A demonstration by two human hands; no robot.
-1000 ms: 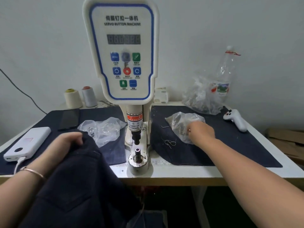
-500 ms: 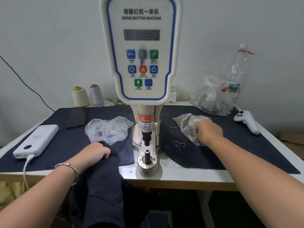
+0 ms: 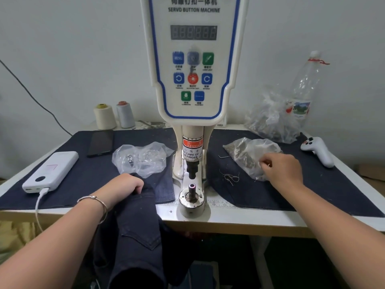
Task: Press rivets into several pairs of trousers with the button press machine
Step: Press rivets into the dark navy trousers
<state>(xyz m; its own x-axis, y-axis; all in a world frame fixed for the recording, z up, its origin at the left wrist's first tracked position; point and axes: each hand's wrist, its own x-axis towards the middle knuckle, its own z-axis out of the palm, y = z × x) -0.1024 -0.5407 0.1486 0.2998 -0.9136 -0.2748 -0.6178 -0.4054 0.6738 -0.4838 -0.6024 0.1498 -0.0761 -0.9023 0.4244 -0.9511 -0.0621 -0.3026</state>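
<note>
The white servo button machine (image 3: pixel 193 59) stands at the table's middle, its lower die post (image 3: pixel 191 189) bare under the punch. Dark navy trousers (image 3: pixel 137 230) hang over the table's front edge left of the die. My left hand (image 3: pixel 127 184) grips their top edge on the table. My right hand (image 3: pixel 283 170) rests at a clear plastic bag of small rivets (image 3: pixel 248 155) right of the machine, fingers curled at the bag's opening; whether they hold a rivet is hidden. A second clear bag with metal parts (image 3: pixel 141 158) lies left of the machine.
Dark cloth mats (image 3: pixel 73 184) cover the table on both sides. A white power bank (image 3: pixel 52 171) with cable and a phone (image 3: pixel 101 142) lie left; thread cones (image 3: pixel 113 115) stand behind. A larger bag (image 3: pixel 270 119), plastic bottle (image 3: pixel 306 84) and white controller (image 3: pixel 317 150) sit at right.
My left hand has lowered the trousers from in front of me onto the table edge beside the die. My right hand stays at the rivet bag. The view has shifted closer.
</note>
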